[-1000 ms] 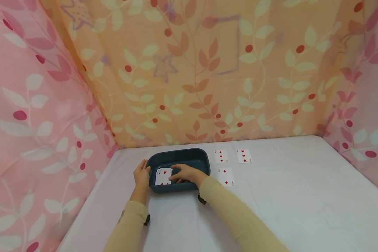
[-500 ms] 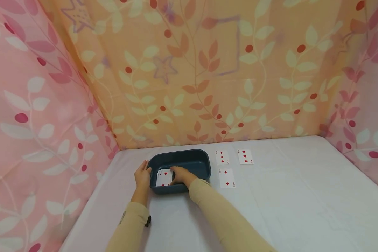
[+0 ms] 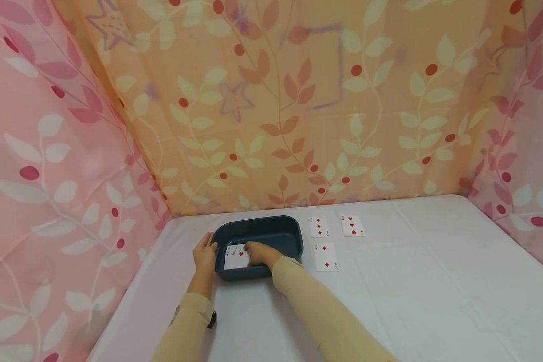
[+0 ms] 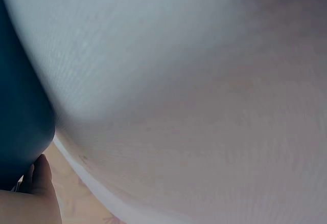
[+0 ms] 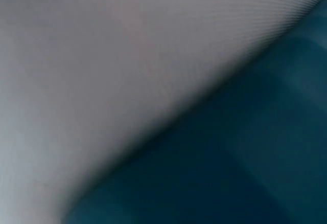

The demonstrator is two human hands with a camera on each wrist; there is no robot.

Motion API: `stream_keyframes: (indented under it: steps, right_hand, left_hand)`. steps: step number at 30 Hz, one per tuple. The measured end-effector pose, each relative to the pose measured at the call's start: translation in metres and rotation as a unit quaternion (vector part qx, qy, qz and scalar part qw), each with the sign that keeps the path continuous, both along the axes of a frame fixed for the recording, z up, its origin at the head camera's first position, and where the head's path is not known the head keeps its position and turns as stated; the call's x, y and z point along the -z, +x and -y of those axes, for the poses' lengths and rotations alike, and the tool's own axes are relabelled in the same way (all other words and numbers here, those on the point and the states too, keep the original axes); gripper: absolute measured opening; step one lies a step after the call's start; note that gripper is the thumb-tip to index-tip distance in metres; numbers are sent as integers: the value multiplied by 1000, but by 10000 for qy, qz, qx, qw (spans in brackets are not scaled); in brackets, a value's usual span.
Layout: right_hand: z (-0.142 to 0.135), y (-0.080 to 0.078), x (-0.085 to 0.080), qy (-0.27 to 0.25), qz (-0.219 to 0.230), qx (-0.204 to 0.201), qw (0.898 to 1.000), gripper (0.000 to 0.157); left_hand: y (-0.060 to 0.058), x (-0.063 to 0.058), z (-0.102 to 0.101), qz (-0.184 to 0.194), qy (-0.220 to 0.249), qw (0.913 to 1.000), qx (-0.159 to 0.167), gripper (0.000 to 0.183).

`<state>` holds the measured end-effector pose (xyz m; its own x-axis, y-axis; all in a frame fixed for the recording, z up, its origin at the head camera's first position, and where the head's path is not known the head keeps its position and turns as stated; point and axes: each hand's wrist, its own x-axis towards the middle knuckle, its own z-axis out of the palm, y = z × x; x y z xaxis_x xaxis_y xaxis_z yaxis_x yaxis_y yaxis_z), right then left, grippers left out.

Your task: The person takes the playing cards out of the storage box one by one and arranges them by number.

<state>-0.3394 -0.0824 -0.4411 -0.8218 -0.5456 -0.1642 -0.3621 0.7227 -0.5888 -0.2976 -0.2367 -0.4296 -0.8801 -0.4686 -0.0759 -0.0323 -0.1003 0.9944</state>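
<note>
A dark blue plastic bin (image 3: 246,274) stands on the white table. My left hand (image 3: 204,255) holds its left side, thumb at the rim and fingers along the outer wall; in the left wrist view, the left hand (image 4: 33,198) is against the blue wall. My right hand (image 3: 263,254) reaches over the front rim into the bin. Its fingers pinch the right edge of a playing card (image 3: 236,258) with red pips, on top of other cards at the bin's left end. Some fingertips are hidden. In the right wrist view, only the bin (image 5: 230,157) and blurred cloth show.
Three face-up cards lie right of the bin: a three of diamonds (image 3: 319,227), a three of hearts (image 3: 352,225) and a two of diamonds (image 3: 327,257). White cloth covers the table (image 3: 412,281). Patterned fabric walls (image 3: 271,125) rise behind and at both sides.
My right hand has moved left onto the cards and taken hold of the top one, whose position has shifted, uncovering another card's corner. My left hand stays on the bin.
</note>
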Motion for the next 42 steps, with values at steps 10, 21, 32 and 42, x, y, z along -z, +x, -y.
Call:
stream_keyframes:
  steps: [10,21,32,42]
  right_hand:
    - [-1,4,-6,-153,150,24,9998,36]
    - [4,-14,14,-305,420,748,9958,98]
    - [-2,7,-7,-31,32,788,9969,60]
    - [-2,9,-8,-406,39,847,9956,65]
  left_hand:
    - [1,1,2,3,-56,10000,22,52]
    - [0,1,0,-109,25,9999,17,52]
    - [-2,4,-3,-99,126,9999,-8,52]
    - [-1,0,-2,37,-24,10000,-49,51]
